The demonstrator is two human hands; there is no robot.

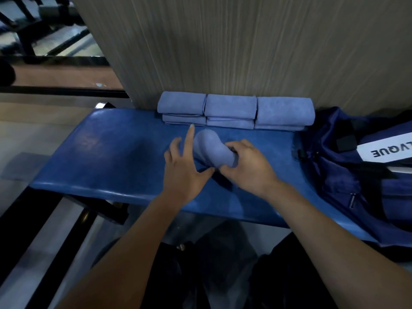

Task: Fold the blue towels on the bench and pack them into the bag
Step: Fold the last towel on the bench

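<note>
Soft matt cloth towels (231,110), glossy smooth padded bench (116,157), matt fabric bag (347,175), wood-grain wall panel (223,45).

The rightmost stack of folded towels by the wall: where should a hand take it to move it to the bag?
Probably from the front: the rightmost stack backs against the wall. Thumb on top, fingers slid under the bottom towel's front edge, lifting all layers together toward the bag.

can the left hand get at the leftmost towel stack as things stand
Probably yes. The left hand lies open just in front of the leftmost towel stack, one finger pointing toward it, with only bare bench between them.
</note>
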